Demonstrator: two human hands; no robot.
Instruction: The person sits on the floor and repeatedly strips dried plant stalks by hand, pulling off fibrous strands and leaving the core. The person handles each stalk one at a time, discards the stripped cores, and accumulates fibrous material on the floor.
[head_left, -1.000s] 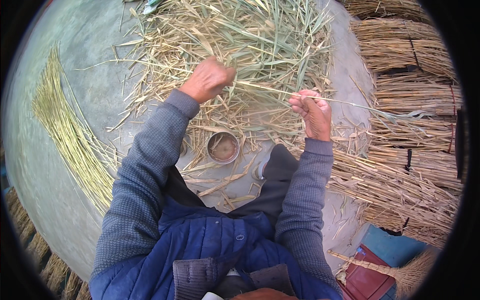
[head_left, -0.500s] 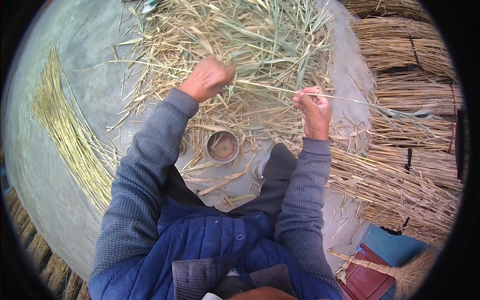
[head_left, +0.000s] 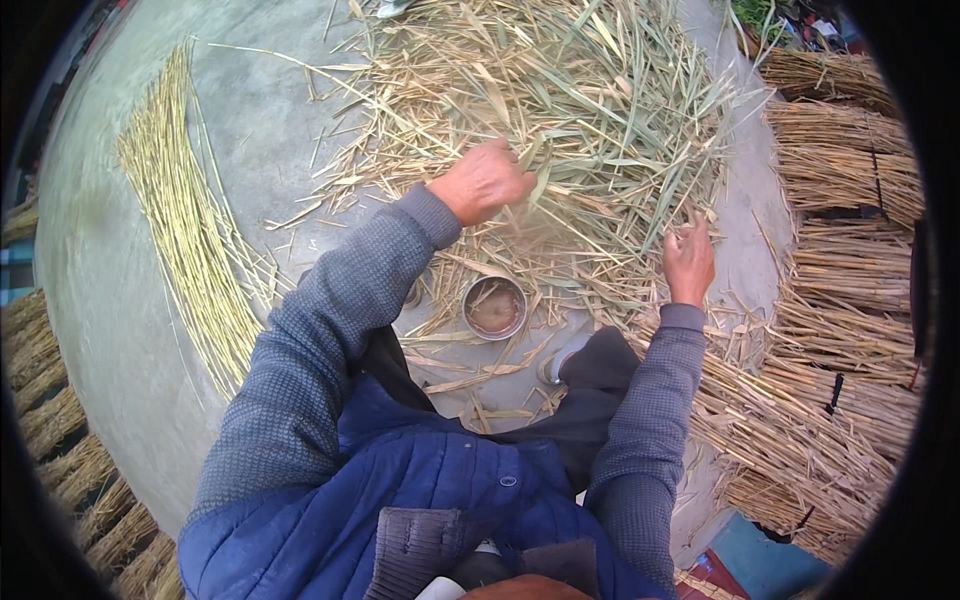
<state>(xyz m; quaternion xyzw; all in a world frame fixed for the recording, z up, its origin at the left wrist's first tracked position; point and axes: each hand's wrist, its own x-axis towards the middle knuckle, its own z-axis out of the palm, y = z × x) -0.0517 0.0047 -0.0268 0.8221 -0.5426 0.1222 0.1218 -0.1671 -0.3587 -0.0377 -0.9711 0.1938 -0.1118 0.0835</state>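
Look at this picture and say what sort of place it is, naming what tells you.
Probably an outdoor yard where straw is sorted by hand: a loose straw pile lies on a bare concrete floor, cleaned stalks are laid out straight, and tied bundles are stacked alongside.

Dry straw, knit cloth, dull metal on smooth concrete

At twelve o'clock the loose straw heap point(head_left: 560, 130) looks dry, matt and rough; the small bowl point(head_left: 495, 307) is dull metal; the sleeves point(head_left: 330, 330) are ribbed grey knit; the floor point(head_left: 110, 300) is smooth matt concrete.

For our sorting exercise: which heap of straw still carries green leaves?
The loose pile under the left hand; the laid-out stems and tied bundles are bare.
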